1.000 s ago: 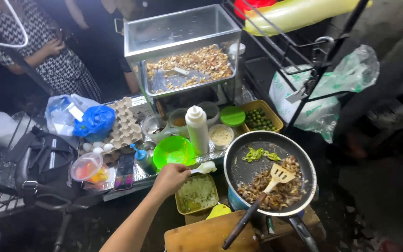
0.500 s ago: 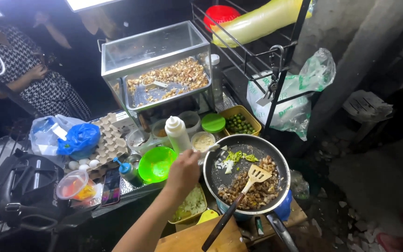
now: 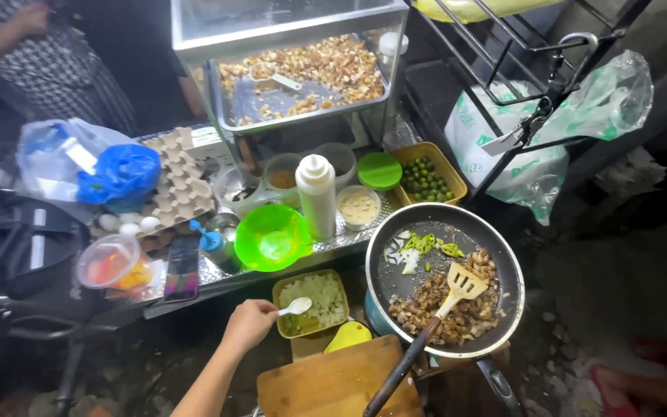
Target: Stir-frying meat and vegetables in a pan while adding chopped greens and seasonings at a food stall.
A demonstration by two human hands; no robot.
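Left hand grip closed on small white plastic spoon, bowl held over yellow rectangular tub of chopped white onion at table's front edge. Right hand not seen. Black round frying pan sits just right of tub, slotted wooden spatula resting in it.

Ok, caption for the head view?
Left hand dips white plastic spoon into yellow tub of chopped onion beside black frying pan.
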